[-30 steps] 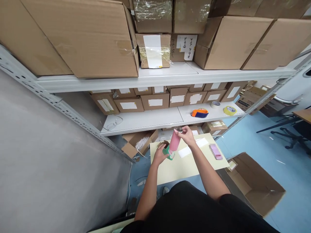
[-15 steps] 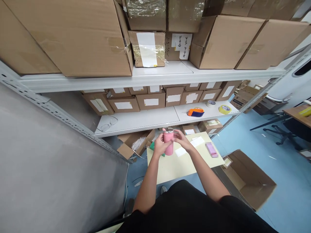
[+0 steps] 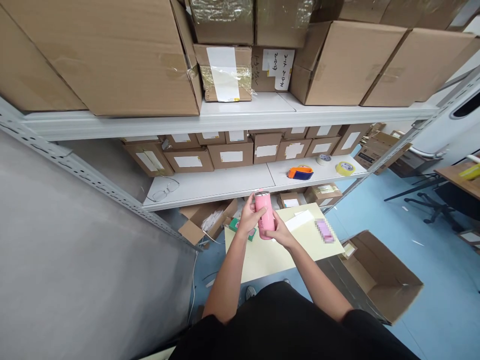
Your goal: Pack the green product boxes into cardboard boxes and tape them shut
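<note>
A pink tumbler (image 3: pixel 265 217) with a metal-looking rim and dark lettering low on its side is held up above the pale yellow table (image 3: pixel 258 263), tilted slightly. My left hand (image 3: pixel 249 216) is closed around its upper left side, thumb across the front. Lower down, my right hand (image 3: pixel 281 231) grips it from the right near the base. Behind my left hand lies a green box (image 3: pixel 235 224), partly hidden. White paper (image 3: pixel 300 220) rests on the table to the right, and beyond it a blurred-out purple item (image 3: pixel 324 230).
An open cardboard box (image 3: pixel 386 270) stands on the floor at right. Above the table, the shelf (image 3: pixel 210 181) carries labelled cartons, an orange-and-blue tape dispenser (image 3: pixel 300 173), tape rolls (image 3: pixel 345 168) and glasses (image 3: pixel 165 190). Another open carton (image 3: pixel 193 220) sits left of the table.
My right hand has slid from the tumbler's top down to its lower side. The tumbler has turned so its lettering shows, and leans a little more.
</note>
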A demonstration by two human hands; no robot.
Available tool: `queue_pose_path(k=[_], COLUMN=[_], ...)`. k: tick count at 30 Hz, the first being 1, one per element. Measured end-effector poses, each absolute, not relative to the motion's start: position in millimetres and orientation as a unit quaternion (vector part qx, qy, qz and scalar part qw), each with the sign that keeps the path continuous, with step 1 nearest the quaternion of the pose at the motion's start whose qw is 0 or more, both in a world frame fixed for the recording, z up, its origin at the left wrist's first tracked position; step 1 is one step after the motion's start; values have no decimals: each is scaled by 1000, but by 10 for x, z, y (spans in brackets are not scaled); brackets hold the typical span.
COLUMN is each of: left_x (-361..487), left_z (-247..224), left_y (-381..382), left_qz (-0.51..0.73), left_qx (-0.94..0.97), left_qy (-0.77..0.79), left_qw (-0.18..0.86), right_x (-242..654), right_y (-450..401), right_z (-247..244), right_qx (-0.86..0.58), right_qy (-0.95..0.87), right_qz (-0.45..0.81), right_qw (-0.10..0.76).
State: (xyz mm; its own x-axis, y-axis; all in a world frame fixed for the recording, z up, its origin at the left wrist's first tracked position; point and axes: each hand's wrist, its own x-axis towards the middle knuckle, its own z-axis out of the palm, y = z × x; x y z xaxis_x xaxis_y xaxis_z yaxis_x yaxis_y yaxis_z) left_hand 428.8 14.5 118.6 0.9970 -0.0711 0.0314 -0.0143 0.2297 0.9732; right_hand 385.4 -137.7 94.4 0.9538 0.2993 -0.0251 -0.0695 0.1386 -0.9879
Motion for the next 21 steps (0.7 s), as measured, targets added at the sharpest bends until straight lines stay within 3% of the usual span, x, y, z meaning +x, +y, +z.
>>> queue_pose_path(k=[5,10,16,21], left_x=[4293,4289,4273,4319], left_z=[1233,1225,1258,1237], left_y=[157,99,44,106], left_qz=[17,-22,25,-12], left_qx=[657,596,627,599], left_qy=[-60,-69,-46,-71], left_qw=[751,800,778,797], right_x=[3791,3752,3718,3716], right_y=[-1423,-1472,-1479,-1472], right_z=[961,978,927,910], right_qx=[-662,-642,-734,-677], right_qy=[-41,-55,-25,-73], right_qz=[96,117,34,78], right_qw=[742,756,678,728])
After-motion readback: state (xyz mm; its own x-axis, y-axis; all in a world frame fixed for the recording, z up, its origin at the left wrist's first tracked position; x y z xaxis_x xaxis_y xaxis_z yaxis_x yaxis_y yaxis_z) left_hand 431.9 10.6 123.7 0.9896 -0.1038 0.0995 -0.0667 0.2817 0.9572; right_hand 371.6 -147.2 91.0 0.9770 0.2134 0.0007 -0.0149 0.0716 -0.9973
